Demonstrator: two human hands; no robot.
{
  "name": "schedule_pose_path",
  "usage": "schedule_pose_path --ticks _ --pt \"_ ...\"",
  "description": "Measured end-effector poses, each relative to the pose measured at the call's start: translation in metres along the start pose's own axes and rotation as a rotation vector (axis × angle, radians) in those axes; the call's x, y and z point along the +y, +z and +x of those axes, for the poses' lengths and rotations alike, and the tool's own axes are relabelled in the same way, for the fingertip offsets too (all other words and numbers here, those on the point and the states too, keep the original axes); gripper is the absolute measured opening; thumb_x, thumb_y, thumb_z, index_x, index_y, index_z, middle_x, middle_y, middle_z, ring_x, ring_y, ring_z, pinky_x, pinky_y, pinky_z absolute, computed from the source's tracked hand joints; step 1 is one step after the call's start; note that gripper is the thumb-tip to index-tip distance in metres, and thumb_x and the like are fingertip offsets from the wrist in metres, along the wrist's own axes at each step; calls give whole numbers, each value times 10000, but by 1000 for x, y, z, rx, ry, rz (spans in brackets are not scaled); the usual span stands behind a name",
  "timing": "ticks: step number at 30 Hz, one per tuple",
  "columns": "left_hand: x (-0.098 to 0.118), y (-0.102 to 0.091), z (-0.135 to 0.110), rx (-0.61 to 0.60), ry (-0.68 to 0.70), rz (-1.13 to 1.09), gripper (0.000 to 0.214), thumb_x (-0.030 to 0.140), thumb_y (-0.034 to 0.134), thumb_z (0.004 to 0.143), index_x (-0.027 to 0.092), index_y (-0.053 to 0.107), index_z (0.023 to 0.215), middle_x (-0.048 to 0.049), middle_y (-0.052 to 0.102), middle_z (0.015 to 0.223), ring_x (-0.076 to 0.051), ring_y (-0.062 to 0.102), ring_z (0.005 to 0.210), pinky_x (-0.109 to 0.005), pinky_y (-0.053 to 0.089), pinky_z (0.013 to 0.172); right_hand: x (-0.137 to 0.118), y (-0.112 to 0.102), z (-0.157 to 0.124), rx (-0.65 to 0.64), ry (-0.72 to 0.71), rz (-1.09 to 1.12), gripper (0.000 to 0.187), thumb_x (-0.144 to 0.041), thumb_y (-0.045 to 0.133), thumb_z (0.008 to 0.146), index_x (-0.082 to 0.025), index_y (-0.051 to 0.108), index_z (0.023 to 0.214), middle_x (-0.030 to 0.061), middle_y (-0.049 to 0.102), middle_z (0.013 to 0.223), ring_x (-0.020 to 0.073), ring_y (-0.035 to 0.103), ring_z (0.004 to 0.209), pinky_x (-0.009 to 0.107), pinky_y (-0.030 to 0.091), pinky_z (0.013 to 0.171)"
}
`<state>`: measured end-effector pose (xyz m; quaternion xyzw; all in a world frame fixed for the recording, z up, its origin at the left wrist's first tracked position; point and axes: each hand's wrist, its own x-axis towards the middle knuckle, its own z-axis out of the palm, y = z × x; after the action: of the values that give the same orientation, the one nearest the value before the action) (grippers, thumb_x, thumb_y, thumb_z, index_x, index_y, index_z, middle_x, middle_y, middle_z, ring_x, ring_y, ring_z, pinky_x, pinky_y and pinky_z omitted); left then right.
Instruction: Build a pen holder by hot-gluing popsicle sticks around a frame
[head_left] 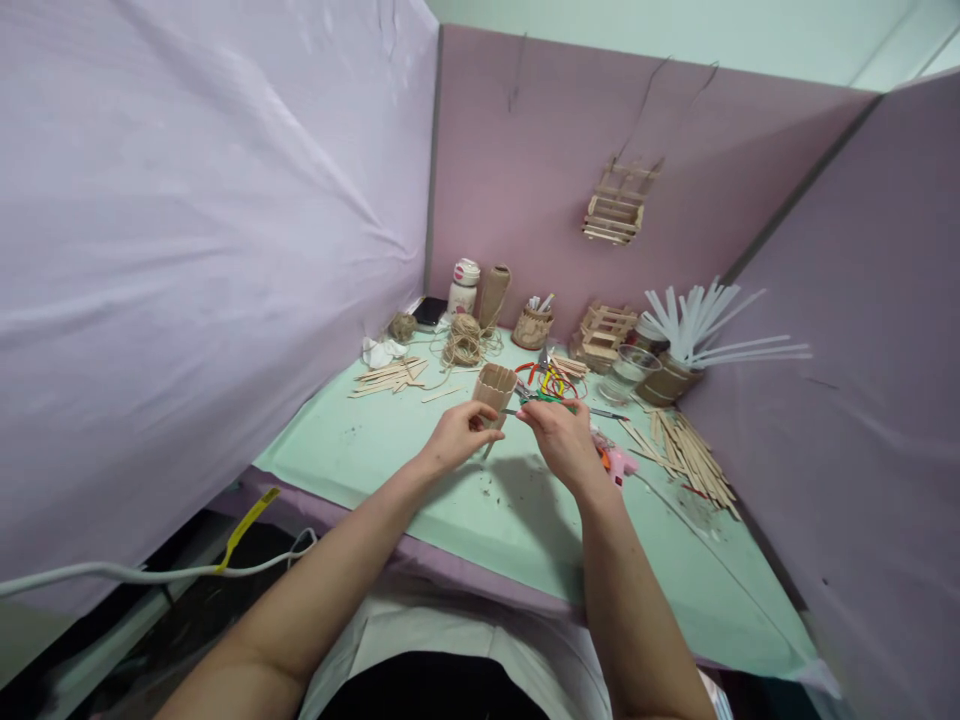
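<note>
Black clothing sits nearest my camera, between bare forearms. From afar, I see the left hand gripping the craft-stick cup above the mint tablecloth, rim upward; the right hand curls beside it, whether holding anything I cannot tell. A pink glue gun lies right of that hand.

The left hand covers the near lower side of the craft-stick cup, so its base cannot be made out. The slim dark piece by the right hand is too small to identify. That hand and wrist hide part of the pink glue gun. Print on the yellow tag is unreadable; the white cable is cut off by the view's left edge.
</note>
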<state>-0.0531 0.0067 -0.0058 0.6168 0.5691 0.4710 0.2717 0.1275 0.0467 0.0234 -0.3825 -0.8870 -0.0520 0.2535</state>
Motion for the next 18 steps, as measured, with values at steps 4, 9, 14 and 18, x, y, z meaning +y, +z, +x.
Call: schedule_pose_path --ticks 4,9,14,18 --pt "-4 11 -6 5 17 -106 127 267 665 708 156 683 765 -11 682 730 -136 592 676 -251 471 668 0 0 0 7 -6 -5 278 -304 391 983 -217 585 804 4 698 772 158 605 786 337 229 875" --pt "-5 8 -6 -23 -7 -178 164 289 645 714 158 708 790 -33 719 807 -168 631 778 -276 491 749 -5 -4 -1 96 48 -17 308 -324 366 987 -208 600 824 28 705 804 159 601 768 297 277 803" --pt "-11 9 -4 -28 -26 -313 144 259 652 691 153 706 773 -38 725 821 -174 639 798 -291 499 793 -15 -6 -4 85 134 -72 305 -364 384 978 -219 600 819 28 691 779 169 581 702 270 251 592" --pt "-12 12 -5 -25 -28 -314 154 266 660 684 156 710 780 -37 720 809 -173 635 785 -293 500 781 -23 -7 -6 52 157 -94 293 -370 395 976 -228 593 813 21 687 775 165 586 686 268 207 538"
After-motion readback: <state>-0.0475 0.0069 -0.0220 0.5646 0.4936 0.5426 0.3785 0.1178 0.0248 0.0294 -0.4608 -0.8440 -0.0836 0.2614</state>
